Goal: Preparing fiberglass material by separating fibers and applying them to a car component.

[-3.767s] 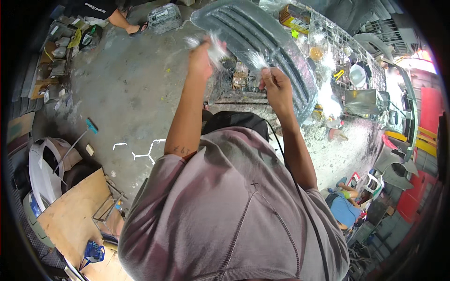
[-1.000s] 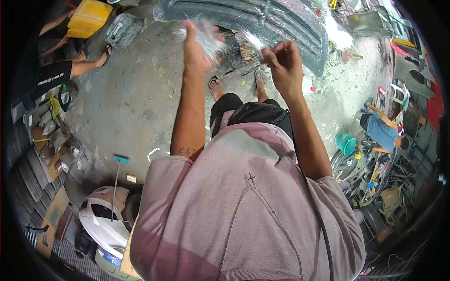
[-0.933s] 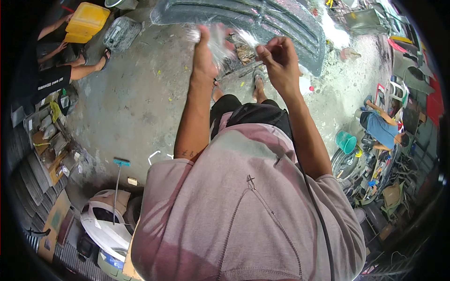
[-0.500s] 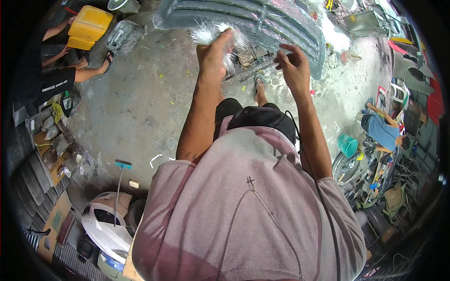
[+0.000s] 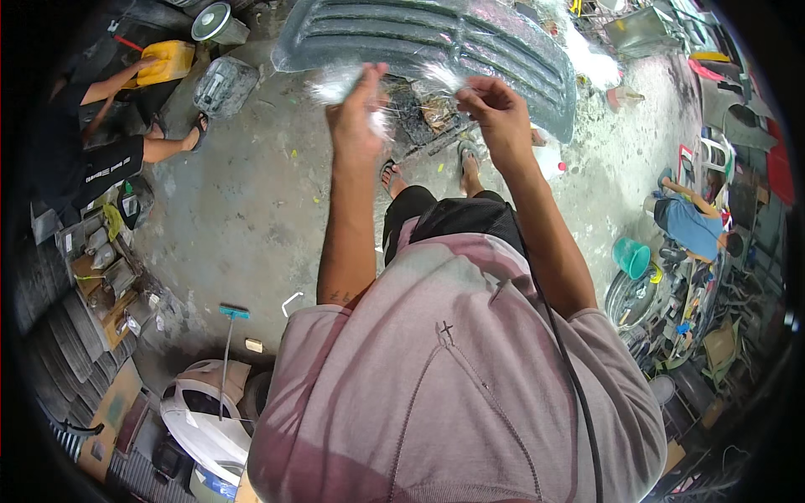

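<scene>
Head view: left hand (image 5: pixel 354 122) fingers closed round white fibre bundle (image 5: pixel 334 87), strands jutting out both sides. Right hand (image 5: pixel 502 122) fingers pinched on small fibre tuft (image 5: pixel 440 77), tuft just up-left of fingertips. Ribbed grey panel (image 5: pixel 394 30) beyond both hands' fingers. Green bucket (image 5: pixel 631 257) well below, right of right fingers.

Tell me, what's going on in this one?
The person's left hand holds a loose bunch of white fibres, while the right hand pinches a smaller white tuft. Both hands are raised near the edge of a ribbed grey panel. Off to the left, a co-worker has a hand on a yellow container.
</scene>
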The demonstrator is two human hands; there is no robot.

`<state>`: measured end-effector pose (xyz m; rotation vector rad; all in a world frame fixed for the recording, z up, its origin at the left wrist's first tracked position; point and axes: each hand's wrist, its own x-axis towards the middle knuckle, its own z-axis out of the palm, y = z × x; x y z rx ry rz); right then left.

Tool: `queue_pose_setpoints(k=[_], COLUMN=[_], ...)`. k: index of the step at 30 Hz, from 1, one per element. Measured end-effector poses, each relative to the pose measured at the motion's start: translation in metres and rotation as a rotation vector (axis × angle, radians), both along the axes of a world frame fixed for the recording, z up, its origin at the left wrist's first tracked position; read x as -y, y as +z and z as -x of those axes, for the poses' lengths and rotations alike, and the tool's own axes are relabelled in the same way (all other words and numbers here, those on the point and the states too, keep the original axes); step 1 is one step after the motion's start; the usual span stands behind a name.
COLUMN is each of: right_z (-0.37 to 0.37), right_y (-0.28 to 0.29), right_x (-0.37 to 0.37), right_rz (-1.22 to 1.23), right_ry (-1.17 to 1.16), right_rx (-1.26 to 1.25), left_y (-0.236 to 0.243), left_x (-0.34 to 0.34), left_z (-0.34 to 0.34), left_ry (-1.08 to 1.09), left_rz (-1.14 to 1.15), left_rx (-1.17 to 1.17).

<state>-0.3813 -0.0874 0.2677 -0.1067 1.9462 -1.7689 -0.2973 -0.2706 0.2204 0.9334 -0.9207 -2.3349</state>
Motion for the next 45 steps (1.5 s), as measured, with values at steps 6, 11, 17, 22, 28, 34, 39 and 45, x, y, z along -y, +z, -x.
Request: queue_pose_setpoints(k=[6,11,17,22,28,34,39,45], right_z=[0.002,-0.014,-0.019,-0.011,-0.006,-0.015,-0.022,0.012], right_y=[0.002,0.003,0.013,0.011,0.003,0.003,-0.006,-0.009], right_x=[-0.001,0.023,0.027,0.022,0.014,0.021,0.033,0.012], right_rz=[0.123,0.05,0.014,0.048,0.009,0.082,0.215,0.284], right_ry=[-0.011,0.102,0.05,0.097,0.133,-0.06,-0.244,-0.332], right_rx=[-0.037,-0.261,-0.163,-0.027,0.098,0.065,0.167,0.162], left_y=[-0.015,0.002,0.028,0.026,0.025,0.034,0.028,-0.013], left_x=[0.013,-0.029,-0.034,-0.037,-0.035,-0.047,-0.062,-0.035], left_z=[-0.016,-0.007,0.002,0.005,0.001,0.009,0.018,0.0], left_ry=[-0.043,-0.225,-0.139,-0.114,-0.17,-0.084,-0.008,0.105], left_rz=[-0.089,-0.05,-0.05,-0.022,-0.036,0.166,0.135,0.146], left_rx=[-0.052,-0.104,-0.016,-0.043,-0.035,-0.022,0.077,0.169])
